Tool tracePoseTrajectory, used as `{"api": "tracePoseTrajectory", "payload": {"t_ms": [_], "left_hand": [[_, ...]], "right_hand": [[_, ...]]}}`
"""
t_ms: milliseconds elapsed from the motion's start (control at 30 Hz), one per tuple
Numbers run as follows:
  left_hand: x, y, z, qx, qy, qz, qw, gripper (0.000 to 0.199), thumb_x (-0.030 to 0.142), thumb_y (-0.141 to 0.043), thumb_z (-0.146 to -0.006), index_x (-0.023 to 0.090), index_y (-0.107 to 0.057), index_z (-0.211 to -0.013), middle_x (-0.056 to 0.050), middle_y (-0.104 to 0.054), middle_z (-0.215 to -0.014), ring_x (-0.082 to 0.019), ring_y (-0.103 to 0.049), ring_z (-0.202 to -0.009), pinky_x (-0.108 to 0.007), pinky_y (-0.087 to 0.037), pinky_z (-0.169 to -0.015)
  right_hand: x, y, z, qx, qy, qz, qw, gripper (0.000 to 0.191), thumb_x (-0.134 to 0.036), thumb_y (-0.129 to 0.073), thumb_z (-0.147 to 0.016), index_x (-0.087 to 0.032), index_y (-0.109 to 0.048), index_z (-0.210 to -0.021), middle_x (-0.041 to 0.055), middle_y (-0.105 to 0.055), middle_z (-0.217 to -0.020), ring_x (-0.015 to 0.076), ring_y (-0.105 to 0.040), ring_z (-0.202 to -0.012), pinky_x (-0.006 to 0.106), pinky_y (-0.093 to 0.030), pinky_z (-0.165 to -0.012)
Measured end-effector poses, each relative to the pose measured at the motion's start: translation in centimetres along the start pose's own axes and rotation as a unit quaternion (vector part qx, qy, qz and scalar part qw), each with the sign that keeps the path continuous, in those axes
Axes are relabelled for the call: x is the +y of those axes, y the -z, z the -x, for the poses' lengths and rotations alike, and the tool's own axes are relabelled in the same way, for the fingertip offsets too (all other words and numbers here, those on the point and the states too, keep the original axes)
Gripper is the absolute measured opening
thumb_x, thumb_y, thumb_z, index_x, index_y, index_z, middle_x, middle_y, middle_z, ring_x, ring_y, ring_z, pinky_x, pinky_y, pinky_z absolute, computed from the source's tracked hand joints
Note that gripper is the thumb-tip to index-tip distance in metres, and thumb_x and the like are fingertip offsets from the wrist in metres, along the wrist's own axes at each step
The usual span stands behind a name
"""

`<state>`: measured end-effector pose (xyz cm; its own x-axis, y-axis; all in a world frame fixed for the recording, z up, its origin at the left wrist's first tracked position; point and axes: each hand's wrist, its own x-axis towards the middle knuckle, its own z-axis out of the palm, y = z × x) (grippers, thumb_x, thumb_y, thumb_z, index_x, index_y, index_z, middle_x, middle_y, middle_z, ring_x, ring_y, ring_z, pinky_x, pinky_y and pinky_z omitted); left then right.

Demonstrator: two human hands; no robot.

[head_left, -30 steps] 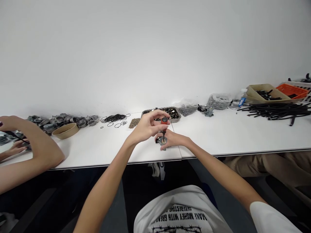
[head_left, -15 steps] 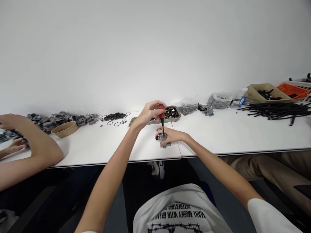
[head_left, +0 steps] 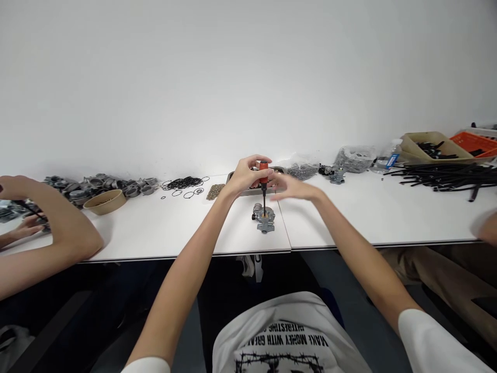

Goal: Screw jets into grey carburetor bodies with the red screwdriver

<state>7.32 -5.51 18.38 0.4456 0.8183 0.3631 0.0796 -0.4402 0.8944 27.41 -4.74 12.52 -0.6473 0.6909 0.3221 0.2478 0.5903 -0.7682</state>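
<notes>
Screwdriver Held Upright in Metal Part by Left Hand

The red handle of the screwdriver is gripped by the fingers of the left hand; the shaft is pointed straight down, and its lower end is set in the round opening of the metal part. The metal part is placed on the white tabletop, nearer to the front edge and just to the left of the seam. The right hand is held in the air beside the handle, with its fingers apart and slightly bent; whether the handle is touched by them cannot be told, because this hand is blurred.

Along the back edge, from left to right, are laid a heap of grey pieces, black rings, small brass-coloured pieces, a metal tray partly hidden by the hands, and two clear bags. In front of the heap, a tan bowl is set. Toward the right end of the back edge, a bottle, a beige bin, an orange basket and black tubes are grouped. Near the left end, another person's hand is seen.
</notes>
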Motion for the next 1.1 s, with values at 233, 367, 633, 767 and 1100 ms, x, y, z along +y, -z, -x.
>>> {"api": "tracePoseTrajectory", "payload": {"t_ms": [233,367,633,767,1100], "left_hand": [[0.1,-0.3,0.0,-0.015,0.008,0.069,0.997,0.054,0.022,-0.076,-0.074,0.012,-0.051,-0.121,-0.013,-0.073,-0.09,-0.012,-0.061,-0.053,-0.023,-0.039,-0.045],[0.5,-0.3,0.2,-0.04,-0.007,0.068,0.997,0.049,0.023,-0.075,-0.073,0.012,-0.053,-0.115,-0.011,-0.073,-0.084,-0.013,-0.062,-0.051,-0.023,-0.04,-0.045],[0.2,0.7,0.3,-0.045,-0.002,0.062,0.997,0.05,0.027,-0.078,-0.071,0.014,-0.056,-0.114,-0.01,-0.074,-0.086,-0.013,-0.063,-0.054,-0.024,-0.042,-0.046],[0.3,0.2,0.6,-0.04,-0.009,0.021,0.999,0.047,0.029,-0.081,-0.07,0.016,-0.061,-0.111,-0.003,-0.067,-0.072,-0.013,-0.06,-0.056,-0.022,-0.038,-0.044],[0.2,0.7,0.5,-0.072,-0.037,0.044,0.996,0.039,0.024,-0.074,-0.074,0.014,-0.06,-0.109,-0.008,-0.07,-0.083,-0.009,-0.055,-0.048,-0.025,-0.042,-0.046]], "right_hand": [[-7.1,5.8,-1.9,0.101,0.086,0.049,0.99,0.031,-0.034,-0.068,-0.084,-0.019,-0.068,-0.112,0.0046,-0.064,-0.116,0.0174,-0.063,-0.095,0.039,-0.053,-0.088],[-9.6,5.8,-3.4,-0.019,0.079,0.125,0.989,0.021,-0.03,-0.065,-0.085,-0.016,-0.074,-0.098,0.0036,-0.071,-0.094,0.0147,-0.063,-0.085,0.034,-0.051,-0.08],[-10.6,5.9,-4.2,-0.058,0.012,0.223,0.973,0.026,-0.038,-0.069,-0.083,-0.016,-0.072,-0.097,0.0056,-0.071,-0.087,0.0144,-0.06,-0.072,0.03,-0.043,-0.067],[-10.8,4.3,-4.5,0.004,-0.058,0.335,0.94,0.032,-0.047,-0.066,-0.086,-0.017,-0.065,-0.074,0.0047,-0.061,-0.069,0.015,-0.051,-0.063,0.029,-0.033,-0.058],[-12.2,5.4,-3.8,-0.09,0.01,0.278,0.956,0.022,-0.033,-0.068,-0.083,-0.018,-0.072,-0.099,0.0059,-0.07,-0.095,0.0152,-0.058,-0.077,0.028,-0.04,-0.068]]}}
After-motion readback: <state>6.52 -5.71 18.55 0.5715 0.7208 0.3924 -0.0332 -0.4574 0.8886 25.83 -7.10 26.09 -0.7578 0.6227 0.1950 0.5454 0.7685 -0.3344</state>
